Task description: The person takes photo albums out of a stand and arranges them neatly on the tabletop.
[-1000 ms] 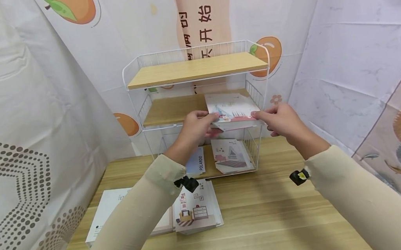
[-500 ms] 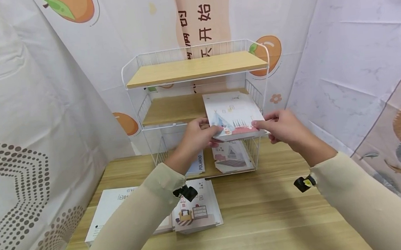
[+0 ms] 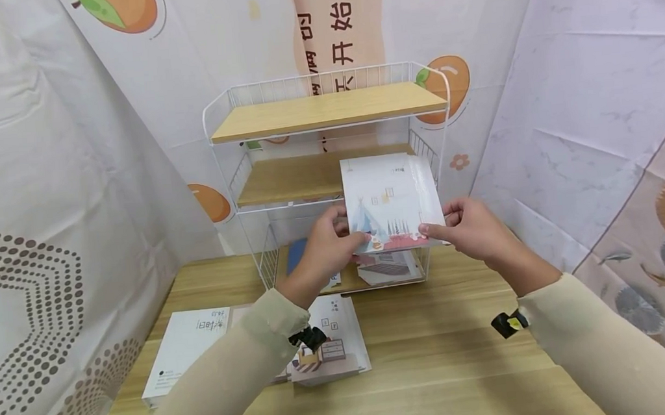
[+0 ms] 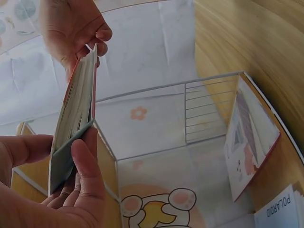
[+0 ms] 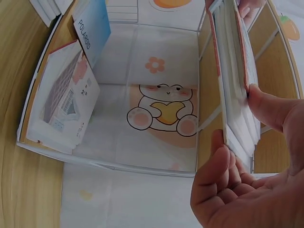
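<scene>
A thick white book (image 3: 390, 193) with a blue tent and a pink strip drawn on its cover is held in front of the rack's middle shelf. My left hand (image 3: 335, 246) pinches its near left corner, thumb on the cover and fingers beneath. At the near right corner my right hand (image 3: 469, 229) grips it the same way. Page edges of the book (image 4: 76, 104) show between the two hands in the left wrist view. In the right wrist view the book's pages (image 5: 232, 76) fan slightly near the right thumb.
The white wire rack (image 3: 215, 171) has wooden shelves (image 3: 325, 111). On its bottom shelf lie another illustrated book (image 3: 387, 269) and a blue POLAROID item (image 5: 92, 31). A white book (image 3: 185, 349) and an illustrated book (image 3: 343, 337) lie on the wooden table (image 3: 439, 368).
Both hands have drawn the tent book off the middle shelf, toward me and downward. Its cover now tilts more toward the head camera, and it hides more of the bottom-shelf book.
</scene>
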Motion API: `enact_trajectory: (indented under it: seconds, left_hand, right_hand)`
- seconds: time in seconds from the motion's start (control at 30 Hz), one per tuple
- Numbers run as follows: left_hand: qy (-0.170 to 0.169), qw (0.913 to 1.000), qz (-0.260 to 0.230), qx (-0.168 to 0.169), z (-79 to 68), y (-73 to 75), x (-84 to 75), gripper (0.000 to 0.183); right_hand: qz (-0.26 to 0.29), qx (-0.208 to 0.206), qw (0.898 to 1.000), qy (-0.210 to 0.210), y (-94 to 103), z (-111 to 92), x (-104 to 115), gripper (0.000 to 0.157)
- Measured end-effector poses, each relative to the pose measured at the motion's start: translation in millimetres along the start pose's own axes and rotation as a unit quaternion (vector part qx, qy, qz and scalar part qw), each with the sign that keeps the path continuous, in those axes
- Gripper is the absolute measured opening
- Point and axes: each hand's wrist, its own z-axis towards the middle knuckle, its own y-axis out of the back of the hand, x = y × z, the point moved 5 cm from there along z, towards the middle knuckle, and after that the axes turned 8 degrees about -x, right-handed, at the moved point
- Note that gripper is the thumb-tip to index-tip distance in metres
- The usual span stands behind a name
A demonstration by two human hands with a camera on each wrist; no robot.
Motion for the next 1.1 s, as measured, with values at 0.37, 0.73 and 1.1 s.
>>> enact_trajectory:
  seconds: [0.37, 0.73, 1.1]
  left_hand:
    - [-0.019, 0.9987, 0.041, -0.024, -5.8, -0.1, 10.4, 0.045]
    - [-0.033, 0.9967, 0.069, -0.028, -15.9, 0.2, 27.3, 0.038]
    - [-0.057, 0.9929, 0.102, -0.018, -30.8, -0.6, 43.0, 0.035]
  right_hand:
    - [-0.005, -0.022, 1.000, 0.010, -6.0, -6, -11, 0.068]
    - [0.004, -0.020, 1.000, 0.021, -16.4, -14, -25, 0.071]
    - [0.009, -0.024, 0.999, 0.019, -25.1, -29, -42, 0.069]
